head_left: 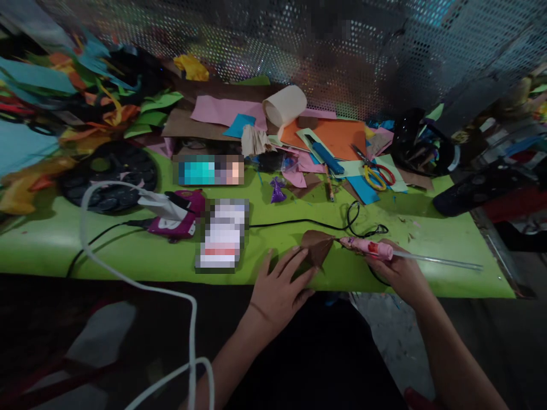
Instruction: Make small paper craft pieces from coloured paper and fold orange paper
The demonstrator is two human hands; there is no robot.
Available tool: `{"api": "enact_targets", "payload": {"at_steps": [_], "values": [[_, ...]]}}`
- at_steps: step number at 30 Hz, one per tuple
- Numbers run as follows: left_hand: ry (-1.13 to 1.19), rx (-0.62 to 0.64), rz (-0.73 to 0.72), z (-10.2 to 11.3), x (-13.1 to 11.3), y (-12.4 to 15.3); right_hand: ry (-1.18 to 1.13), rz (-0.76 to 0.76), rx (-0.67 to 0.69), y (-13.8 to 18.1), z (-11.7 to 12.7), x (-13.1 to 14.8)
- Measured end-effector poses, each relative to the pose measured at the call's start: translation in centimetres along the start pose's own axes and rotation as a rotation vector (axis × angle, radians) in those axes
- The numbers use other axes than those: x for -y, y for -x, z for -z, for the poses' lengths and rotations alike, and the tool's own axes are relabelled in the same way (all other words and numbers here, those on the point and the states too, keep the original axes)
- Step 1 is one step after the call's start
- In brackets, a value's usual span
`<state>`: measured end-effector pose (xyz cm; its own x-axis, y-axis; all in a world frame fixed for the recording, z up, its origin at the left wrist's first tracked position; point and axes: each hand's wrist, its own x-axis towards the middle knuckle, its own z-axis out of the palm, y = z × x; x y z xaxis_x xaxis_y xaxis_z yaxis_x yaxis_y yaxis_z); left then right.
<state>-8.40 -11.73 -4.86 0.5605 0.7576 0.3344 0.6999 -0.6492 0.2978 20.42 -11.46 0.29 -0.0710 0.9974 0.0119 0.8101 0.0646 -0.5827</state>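
Observation:
My left hand lies with its fingers spread, the fingertips on a brown piece of paper that tapers toward the right. In my right hand is a pink hot glue gun, held sideways with its nozzle at the paper's pointed tip. A long clear glue stick sticks out of the gun's rear. Some of my right fingers are hidden behind the gun. Just beyond both hands, a thin black cable curls across the green table.
Behind my hands lie scissors, a blue cutter, a pencil and a white roll among coloured papers. To the left are a blurred-out phone, a purple tissue pack and a dark round tray. A white cable hangs over the front edge.

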Motion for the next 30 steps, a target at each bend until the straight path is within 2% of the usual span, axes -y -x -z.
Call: {"api": "enact_targets", "payload": {"at_steps": [17, 22, 26, 30], "values": [[0.013, 0.011, 0.004, 0.0, 0.0, 0.0, -0.009, -0.019, -0.013, -0.3, 0.0, 0.1], [0.006, 0.027, 0.008, 0.2, 0.0, -0.1, -0.188, -0.086, -0.062, -0.3, 0.6, -0.3], [0.020, 0.002, -0.005, 0.3, 0.1, -0.1, -0.392, -0.216, -0.178, -0.7, 1.6, -2.4], [0.017, -0.009, -0.023, 0.4, 0.5, -0.2, -0.507, -0.294, -0.409, -1.8, 2.9, -5.4]]}}
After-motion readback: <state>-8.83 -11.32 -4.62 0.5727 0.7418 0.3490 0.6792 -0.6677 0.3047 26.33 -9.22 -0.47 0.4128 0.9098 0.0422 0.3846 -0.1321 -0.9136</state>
